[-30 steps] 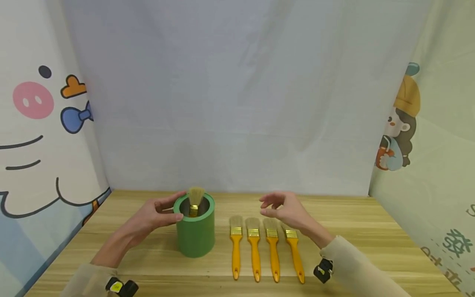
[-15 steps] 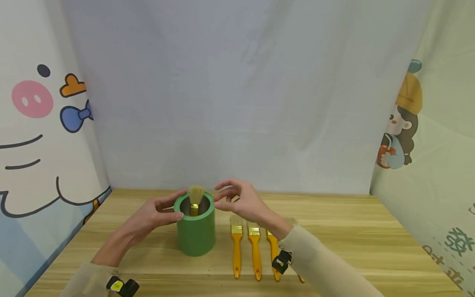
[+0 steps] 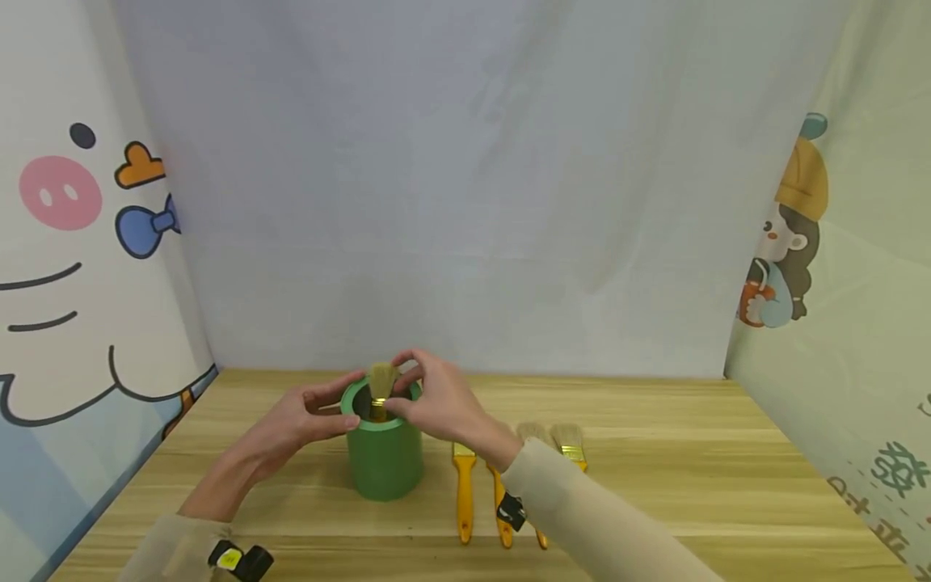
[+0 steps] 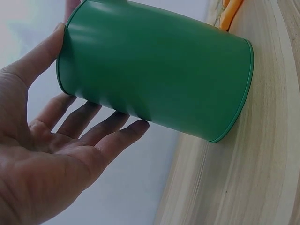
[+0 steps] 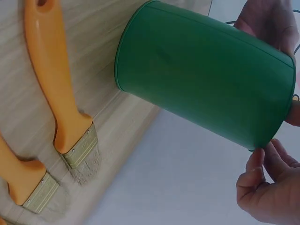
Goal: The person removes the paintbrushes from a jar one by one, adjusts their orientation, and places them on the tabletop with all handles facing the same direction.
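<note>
Wooden table [image 3: 669,436], brush [image 3: 381,381] inside green can [image 3: 385,462]

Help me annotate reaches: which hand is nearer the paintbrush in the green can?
Right. The right hand is beside the paintbrush, over the green can; the left hand, farther off, holds the can's left side.

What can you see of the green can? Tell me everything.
The green can is a smooth, plain cylinder, rimmed and open-topped, dark inside; its material is unclear. It stands upright on the table, one brush sticking out bristles up. The left hand grips it near the rim; the right hand is over the opening, perhaps touching the rim.
</note>
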Demonstrator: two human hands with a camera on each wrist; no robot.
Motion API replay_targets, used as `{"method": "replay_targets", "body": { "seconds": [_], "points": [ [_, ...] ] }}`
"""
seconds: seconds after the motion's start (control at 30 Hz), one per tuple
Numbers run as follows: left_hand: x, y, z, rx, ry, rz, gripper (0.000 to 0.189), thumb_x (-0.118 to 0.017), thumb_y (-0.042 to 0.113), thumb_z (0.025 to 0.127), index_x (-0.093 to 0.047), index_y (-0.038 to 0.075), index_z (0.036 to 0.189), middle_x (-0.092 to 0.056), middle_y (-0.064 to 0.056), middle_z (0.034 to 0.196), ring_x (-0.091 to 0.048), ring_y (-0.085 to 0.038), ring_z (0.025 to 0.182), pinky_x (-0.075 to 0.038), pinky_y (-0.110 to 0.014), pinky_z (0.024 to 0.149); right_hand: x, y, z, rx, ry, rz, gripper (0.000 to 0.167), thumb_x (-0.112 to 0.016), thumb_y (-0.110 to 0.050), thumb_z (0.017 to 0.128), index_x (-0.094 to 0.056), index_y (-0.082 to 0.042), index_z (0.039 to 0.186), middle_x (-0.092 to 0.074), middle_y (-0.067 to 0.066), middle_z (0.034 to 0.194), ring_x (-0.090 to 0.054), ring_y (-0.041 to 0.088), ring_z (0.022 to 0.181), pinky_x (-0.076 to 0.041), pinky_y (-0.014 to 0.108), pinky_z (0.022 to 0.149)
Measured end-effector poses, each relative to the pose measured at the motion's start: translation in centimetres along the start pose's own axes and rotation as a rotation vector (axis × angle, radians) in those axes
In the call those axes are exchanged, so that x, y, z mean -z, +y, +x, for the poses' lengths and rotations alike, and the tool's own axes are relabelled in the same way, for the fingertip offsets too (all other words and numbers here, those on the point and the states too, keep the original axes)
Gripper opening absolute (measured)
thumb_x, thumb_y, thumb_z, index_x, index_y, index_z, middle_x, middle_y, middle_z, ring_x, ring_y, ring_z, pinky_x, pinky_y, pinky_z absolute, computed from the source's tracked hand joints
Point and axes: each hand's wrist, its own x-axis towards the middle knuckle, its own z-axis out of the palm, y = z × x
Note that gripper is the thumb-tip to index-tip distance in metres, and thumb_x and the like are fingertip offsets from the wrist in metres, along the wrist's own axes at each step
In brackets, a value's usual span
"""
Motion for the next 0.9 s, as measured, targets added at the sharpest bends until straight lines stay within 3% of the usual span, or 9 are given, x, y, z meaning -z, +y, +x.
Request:
{"method": "replay_targets", "body": {
  "seconds": [0.1, 0.23, 0.63, 0.9],
  "points": [
    [0.0, 0.0, 0.0, -0.003, -0.002, -0.001, 0.075, -0.074, 0.017, 0.101, -0.037, 0.011, 0.165, -0.033, -0.020, 0.167, -0.036, -0.050, 0.148, -0.042, -0.057, 0.114, -0.3, 0.1, 0.4, 0.011, 0.002, -0.008, 0.045, -0.083, -0.016, 0.094, -0.062, -0.012, 0.133, -0.075, -0.003, 0.100, -0.069, 0.016, 0.095, -0.057, 0.032, 0.080],
    [0.0, 0.0, 0.0, 0.005, 0.004, -0.006, 0.076, -0.074, 0.017, 0.101, -0.036, 0.009, 0.165, -0.032, -0.019, 0.168, -0.037, -0.049, 0.148, -0.043, -0.056, 0.114, -0.7, 0.2, 0.7, 0.064, 0.011, -0.027, 0.047, -0.084, -0.014, 0.092, -0.062, -0.012, 0.134, -0.075, -0.004, 0.098, -0.069, 0.015, 0.098, -0.056, 0.030, 0.085],
    [-0.2, 0.2, -0.1, 0.012, 0.017, 0.000, 0.078, -0.073, 0.018, 0.102, -0.032, 0.004, 0.165, -0.035, -0.021, 0.166, -0.040, -0.047, 0.147, -0.045, -0.053, 0.113, -1.8, -0.3, 1.4, 0.169, -0.019, -0.127, 0.046, -0.084, -0.013, 0.093, -0.063, -0.015, 0.135, -0.076, -0.005, 0.092, -0.069, 0.006, 0.084, -0.055, 0.022, 0.077],
    [-0.2, 0.3, -0.2, 0.023, 0.020, -0.002, 0.078, -0.073, 0.019, 0.102, -0.032, 0.001, 0.165, -0.037, -0.023, 0.165, -0.040, -0.047, 0.146, -0.046, -0.052, 0.112, -2.1, -0.2, 1.5, 0.187, -0.065, -0.032, 0.048, -0.080, -0.006, 0.095, -0.060, -0.014, 0.139, -0.076, 0.000, 0.098, -0.065, 0.005, 0.074, -0.054, 0.020, 0.070]
  ]
}}
